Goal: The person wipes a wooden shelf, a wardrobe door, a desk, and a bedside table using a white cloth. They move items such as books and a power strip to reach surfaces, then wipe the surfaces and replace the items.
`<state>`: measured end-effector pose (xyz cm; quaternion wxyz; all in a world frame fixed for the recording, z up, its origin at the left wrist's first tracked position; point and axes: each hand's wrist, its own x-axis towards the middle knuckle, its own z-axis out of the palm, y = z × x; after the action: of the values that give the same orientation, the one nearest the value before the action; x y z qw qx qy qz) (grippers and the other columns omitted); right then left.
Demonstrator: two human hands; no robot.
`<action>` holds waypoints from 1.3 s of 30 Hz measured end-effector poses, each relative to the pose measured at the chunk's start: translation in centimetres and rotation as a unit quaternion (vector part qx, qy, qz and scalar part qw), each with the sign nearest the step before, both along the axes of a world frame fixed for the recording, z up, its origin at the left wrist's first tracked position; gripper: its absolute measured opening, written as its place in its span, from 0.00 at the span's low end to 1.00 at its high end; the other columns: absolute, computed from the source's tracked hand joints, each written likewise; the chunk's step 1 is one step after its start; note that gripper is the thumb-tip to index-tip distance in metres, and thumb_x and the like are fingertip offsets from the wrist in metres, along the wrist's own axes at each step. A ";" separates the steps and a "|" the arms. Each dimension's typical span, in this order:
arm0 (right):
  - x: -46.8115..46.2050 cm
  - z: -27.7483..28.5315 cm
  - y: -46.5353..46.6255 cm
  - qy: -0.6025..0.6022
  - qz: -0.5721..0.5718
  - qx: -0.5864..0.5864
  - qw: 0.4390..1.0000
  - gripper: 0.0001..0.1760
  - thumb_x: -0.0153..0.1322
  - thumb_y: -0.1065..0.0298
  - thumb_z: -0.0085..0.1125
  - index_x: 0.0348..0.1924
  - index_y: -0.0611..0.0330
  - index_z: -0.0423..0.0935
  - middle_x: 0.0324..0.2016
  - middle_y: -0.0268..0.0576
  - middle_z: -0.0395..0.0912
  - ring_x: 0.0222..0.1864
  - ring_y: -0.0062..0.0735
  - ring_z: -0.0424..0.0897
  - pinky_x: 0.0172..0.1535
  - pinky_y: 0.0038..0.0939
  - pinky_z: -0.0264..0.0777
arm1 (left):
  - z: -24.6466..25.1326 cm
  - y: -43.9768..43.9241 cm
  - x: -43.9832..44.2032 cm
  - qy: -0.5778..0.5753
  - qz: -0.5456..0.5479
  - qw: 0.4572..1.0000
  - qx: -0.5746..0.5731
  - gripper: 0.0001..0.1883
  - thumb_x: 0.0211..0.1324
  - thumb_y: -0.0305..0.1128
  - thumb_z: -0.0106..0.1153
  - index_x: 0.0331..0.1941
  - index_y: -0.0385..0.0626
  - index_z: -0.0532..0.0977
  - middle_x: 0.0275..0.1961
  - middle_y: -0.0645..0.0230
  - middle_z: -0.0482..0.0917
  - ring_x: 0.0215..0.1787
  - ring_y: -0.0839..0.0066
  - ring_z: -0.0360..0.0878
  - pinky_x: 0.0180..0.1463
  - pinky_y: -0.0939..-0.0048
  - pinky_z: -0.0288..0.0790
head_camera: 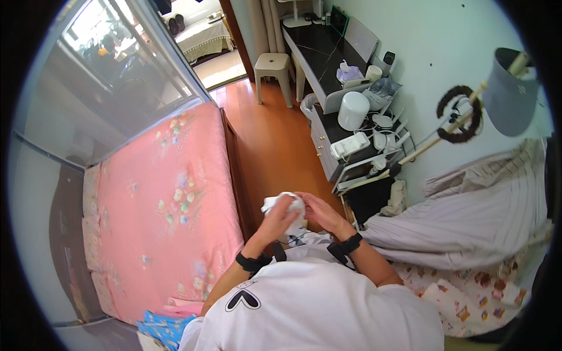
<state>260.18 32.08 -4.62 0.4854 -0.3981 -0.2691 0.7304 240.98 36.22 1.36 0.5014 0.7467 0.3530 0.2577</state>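
A bunched piece of white cloth (295, 223) is up in front of my body. My left hand (277, 218) lies over its left side with the fingers curled around it. At the cloth's right edge, the fingertips of my right hand (324, 214) pinch it near the top; its palm side is partly hidden. Black straps circle both wrists. Under the hands, a dark-and-white patterned cloth (309, 237) shows in part near my waist.
To the left is a bed with a pink floral sheet (197, 158), enclosed by a net frame. A black-topped desk (318, 52) and a cluttered rack stand right. A stool (272, 66) is ahead on the wooden floor (259, 145). Striped fabric (461, 223) hangs close by my right arm.
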 end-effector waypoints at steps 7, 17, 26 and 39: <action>2.9 -1.9 16.1 0.173 -0.021 -0.029 0.984 0.17 0.82 0.61 0.48 0.57 0.61 0.75 0.49 0.41 0.82 0.49 0.31 0.83 0.55 0.35 0.77 | 2.8 14.3 2.0 -0.010 0.012 0.998 -0.057 0.12 0.71 0.28 0.56 0.54 0.36 0.75 0.47 0.63 0.80 0.45 0.75 0.82 0.50 0.72 0.76; 16.8 -3.4 39.1 -0.525 -0.343 0.171 0.760 0.08 0.75 0.66 0.57 0.44 0.60 0.75 0.35 0.48 0.81 0.36 0.51 0.81 0.41 0.44 0.74 | -1.4 32.1 -2.6 0.030 0.032 0.971 -0.237 0.10 0.73 0.29 0.53 0.50 0.35 0.76 0.44 0.66 0.83 0.46 0.76 0.83 0.52 0.74 0.76; 21.5 -12.9 54.2 -0.838 -0.283 -0.029 0.466 0.19 0.70 0.73 0.55 0.54 0.68 0.72 0.57 0.56 0.71 0.62 0.58 0.71 0.60 0.48 0.69 | -4.3 52.3 -2.6 0.117 -0.050 0.967 -0.221 0.10 0.70 0.26 0.55 0.50 0.35 0.77 0.43 0.63 0.84 0.44 0.75 0.84 0.50 0.73 0.76; 15.8 -14.3 53.4 -0.837 -0.276 -0.125 0.457 0.25 0.72 0.77 0.51 0.63 0.74 0.67 0.66 0.63 0.65 0.69 0.63 0.65 0.70 0.51 0.61 | -6.1 66.7 3.3 0.158 -0.199 0.937 -0.241 0.10 0.68 0.26 0.57 0.50 0.35 0.78 0.44 0.61 0.84 0.45 0.73 0.84 0.49 0.73 0.77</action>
<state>276.02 85.45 -18.88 0.1481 -0.9277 -0.3278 -0.0997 244.24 102.92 -4.76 0.6452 0.6894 0.3236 -0.0612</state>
